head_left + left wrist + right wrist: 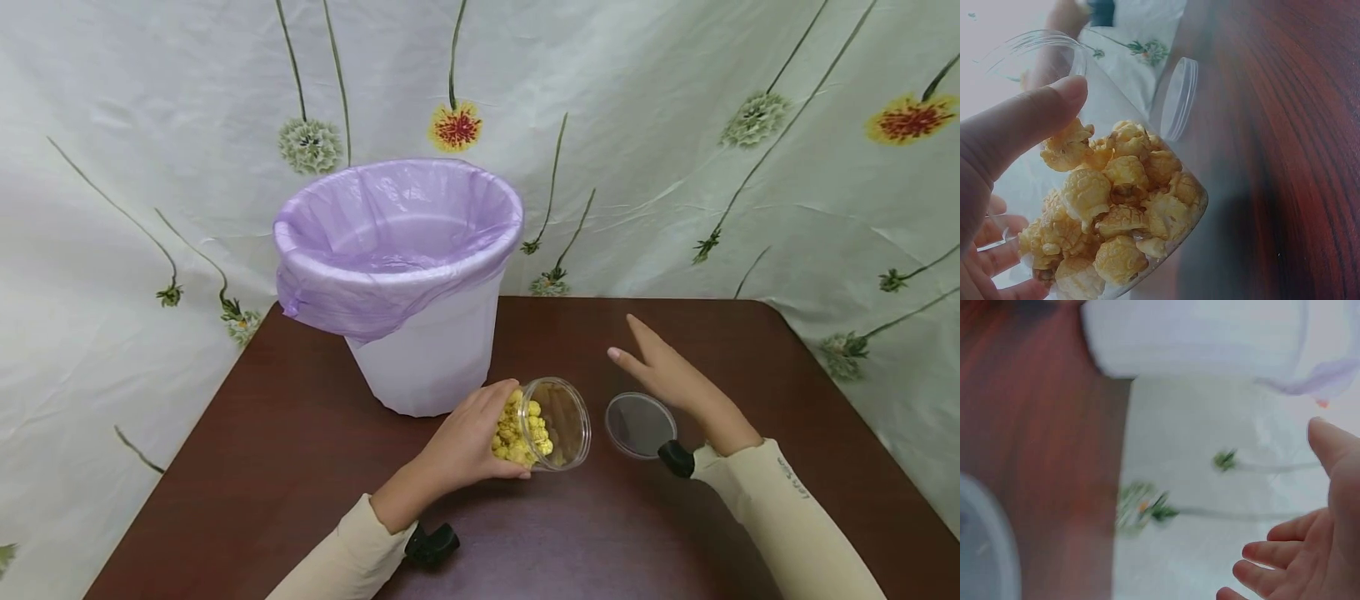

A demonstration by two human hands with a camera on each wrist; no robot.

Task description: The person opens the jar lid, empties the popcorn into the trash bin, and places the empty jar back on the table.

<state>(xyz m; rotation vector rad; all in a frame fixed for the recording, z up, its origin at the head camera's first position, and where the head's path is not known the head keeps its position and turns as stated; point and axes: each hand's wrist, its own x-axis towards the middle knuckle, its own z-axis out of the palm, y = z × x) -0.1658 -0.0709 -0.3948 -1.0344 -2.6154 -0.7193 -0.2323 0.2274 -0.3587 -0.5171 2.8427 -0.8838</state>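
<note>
A clear plastic jar [564,421] partly filled with yellow caramel popcorn [1119,206] is gripped by my left hand [468,437]. The jar is tilted, its uncapped mouth facing right in the head view. In the left wrist view the thumb presses along its side and the fingers curl round behind. My right hand [667,371] hovers over the table to the right, empty, its thumb apart from the extended fingers. Just below it lies the round clear lid [641,425], flat on the table; its rim also shows at the left edge of the right wrist view.
A white bin [431,358] with a purple liner bag [397,283] folded over its rim stands at the back left of the dark wooden table [300,492]. Behind hangs a pale cloth [645,75] printed with flowers.
</note>
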